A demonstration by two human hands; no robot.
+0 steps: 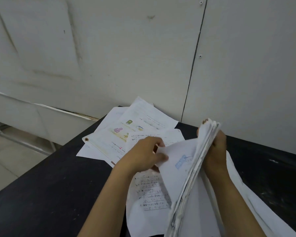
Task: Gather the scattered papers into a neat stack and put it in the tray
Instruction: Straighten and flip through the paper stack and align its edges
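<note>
My right hand (215, 151) grips a thick stack of papers (195, 168) held on edge above the black table (58, 185). My left hand (143, 154) pinches a single white sheet with a blue mark (178, 161), which leans against the stack's left face. Several loose printed sheets (126, 130) lie overlapping at the table's far edge, beyond my left hand. One handwritten worksheet (149, 194) lies flat under my forearms. No tray is in view.
A pale panelled wall (143, 57) rises right behind the table. The table's left edge drops to a tiled floor (7, 159) with a metal frame (24, 142). More white paper (255, 202) spreads under my right forearm.
</note>
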